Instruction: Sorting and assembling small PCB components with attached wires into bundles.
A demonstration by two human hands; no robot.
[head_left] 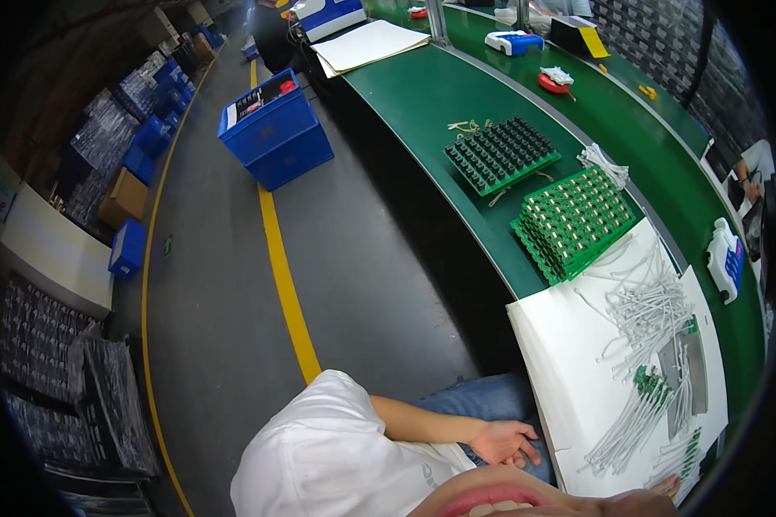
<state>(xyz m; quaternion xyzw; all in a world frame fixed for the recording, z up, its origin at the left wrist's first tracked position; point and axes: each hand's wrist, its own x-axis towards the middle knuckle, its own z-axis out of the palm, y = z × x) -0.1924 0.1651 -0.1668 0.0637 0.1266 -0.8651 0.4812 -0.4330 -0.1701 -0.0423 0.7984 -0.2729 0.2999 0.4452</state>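
My left hand (504, 442) rests palm up by my jeans at the table's near edge, its fingers loosely apart with nothing in them. Only a small part of my right hand (666, 487) shows at the bottom right, beside a row of white cables with narrow green boards (683, 457); its fingers are mostly hidden. On the white sheet (560, 370) lie a loose pile of white cables (647, 306) and a bundle of cables (621, 431) ending in small green circuit boards (653, 383). A grey metal plate (695, 379) lies beside them.
Beyond the sheet sit a stack of green circuit panels (569, 215) and a panel with black parts (502, 155). Stacked blue crates (280, 142) stand on the floor, left of the table. A blue-white device (726, 260) lies on the right strip; another person's hand (753, 189) is beyond.
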